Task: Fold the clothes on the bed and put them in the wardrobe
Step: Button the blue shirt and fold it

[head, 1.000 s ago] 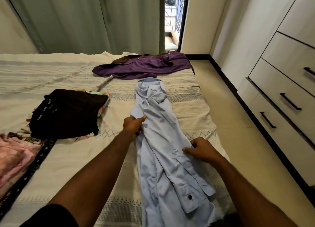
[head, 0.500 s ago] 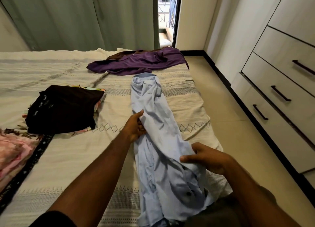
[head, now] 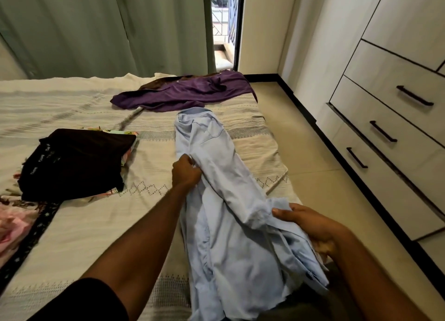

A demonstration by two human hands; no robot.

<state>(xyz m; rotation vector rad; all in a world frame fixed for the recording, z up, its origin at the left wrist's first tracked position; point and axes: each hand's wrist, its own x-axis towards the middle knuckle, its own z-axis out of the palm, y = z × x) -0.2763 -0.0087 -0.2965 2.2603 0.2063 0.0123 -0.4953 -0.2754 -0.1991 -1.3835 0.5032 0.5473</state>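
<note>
One light blue shirt (head: 224,200) lies on the one bed (head: 84,229), with one purple garment (head: 183,93), one black folded garment (head: 77,161) and one pink cloth (head: 12,226). Two hands work; three drawer handles (head: 382,131) show on the wardrobe (head: 397,62).

Dim room, daylight thru doorway (head: 225,26), edges warped.

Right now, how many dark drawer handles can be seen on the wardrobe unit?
3. The upper handle is on the top drawer, the middle handle on the drawer below it, the lower handle on the lowest. More may lie outside the frame's right edge.
</note>
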